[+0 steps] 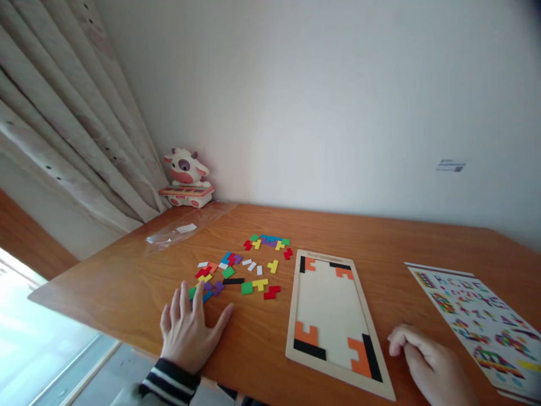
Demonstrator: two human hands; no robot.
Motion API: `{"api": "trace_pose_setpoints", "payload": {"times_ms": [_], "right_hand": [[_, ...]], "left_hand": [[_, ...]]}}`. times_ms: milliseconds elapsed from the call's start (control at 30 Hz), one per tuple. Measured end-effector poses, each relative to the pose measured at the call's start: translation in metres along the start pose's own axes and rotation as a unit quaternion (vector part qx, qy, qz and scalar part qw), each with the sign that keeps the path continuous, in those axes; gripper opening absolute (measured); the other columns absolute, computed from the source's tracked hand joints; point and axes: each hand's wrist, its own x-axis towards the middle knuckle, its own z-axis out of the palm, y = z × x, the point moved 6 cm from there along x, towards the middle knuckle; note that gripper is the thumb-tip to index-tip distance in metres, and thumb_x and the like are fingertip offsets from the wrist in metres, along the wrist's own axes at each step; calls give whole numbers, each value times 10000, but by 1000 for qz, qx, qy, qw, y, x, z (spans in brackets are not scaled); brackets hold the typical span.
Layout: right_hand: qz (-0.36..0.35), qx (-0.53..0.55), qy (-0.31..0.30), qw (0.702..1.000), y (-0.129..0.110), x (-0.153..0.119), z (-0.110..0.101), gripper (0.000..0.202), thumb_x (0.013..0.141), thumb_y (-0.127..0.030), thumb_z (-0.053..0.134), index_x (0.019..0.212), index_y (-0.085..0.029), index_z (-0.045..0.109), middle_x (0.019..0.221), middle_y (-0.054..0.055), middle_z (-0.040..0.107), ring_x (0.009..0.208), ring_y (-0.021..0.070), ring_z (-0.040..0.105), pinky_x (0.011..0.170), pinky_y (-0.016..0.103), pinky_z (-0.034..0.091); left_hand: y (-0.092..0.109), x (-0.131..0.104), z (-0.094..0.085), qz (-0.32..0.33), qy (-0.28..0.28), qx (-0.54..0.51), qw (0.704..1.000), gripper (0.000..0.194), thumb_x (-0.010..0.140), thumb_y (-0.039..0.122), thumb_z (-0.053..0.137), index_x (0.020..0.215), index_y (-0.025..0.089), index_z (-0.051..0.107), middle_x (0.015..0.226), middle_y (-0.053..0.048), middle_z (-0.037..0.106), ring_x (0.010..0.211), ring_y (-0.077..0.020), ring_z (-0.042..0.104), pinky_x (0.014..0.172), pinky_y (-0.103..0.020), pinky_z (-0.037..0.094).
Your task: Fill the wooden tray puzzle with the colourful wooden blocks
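Observation:
My left hand lies on the table with its fingers spread, the fingertips at the near edge of several loose coloured pieces. Green, yellow, red, purple, blue and white pieces and a black bar are scattered there. To their right lies a wooden tray. Each of its four corners holds a black piece and an orange piece; bare wood shows between them. My right hand rests right of the tray with its fingers curled in; whether anything is inside them is hidden.
A printed pattern sheet lies at the right. At the back left are a clear plastic bag and a cow toy with a keyboard. A curtain hangs at the left. The table's edge runs along the near left.

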Motion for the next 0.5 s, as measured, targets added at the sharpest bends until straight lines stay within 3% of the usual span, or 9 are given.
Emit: {"api": "trace_pose_setpoints", "payload": {"times_ms": [67,133,367,500], "right_hand": [[8,-7,6,1000,0,2,1,262,779,-350,464,591,-294,639,651,24,718,592,227,707,522,294,571],[7,-8,19,1000,3,2,2,239,791,-390,491,670,-300,675,686,18,736,618,222,722,548,274,584],[-15,-10,14,1000,11,1,11,216,839,-392,511,811,-282,695,792,14,764,708,195,744,637,229,603],[-42,-21,21,999,3,2,11,207,846,-365,500,806,-272,681,794,20,752,716,191,738,642,235,604]], "left_hand": [[-13,-1,9,0,-29,0,1000,939,795,738,501,1458,83,392,1548,-271,297,1438,-453,264,1114,-628,294],[-11,0,15,45,-46,-17,998,910,829,716,479,1479,90,365,1571,-247,271,1462,-414,237,1138,-592,297],[41,3,21,213,-56,-56,974,782,904,622,477,1530,188,298,1608,-168,242,1471,-364,249,1149,-554,326],[69,2,27,264,-84,-73,958,778,907,634,467,1543,230,274,1616,-138,236,1479,-382,213,1163,-592,273]]}}
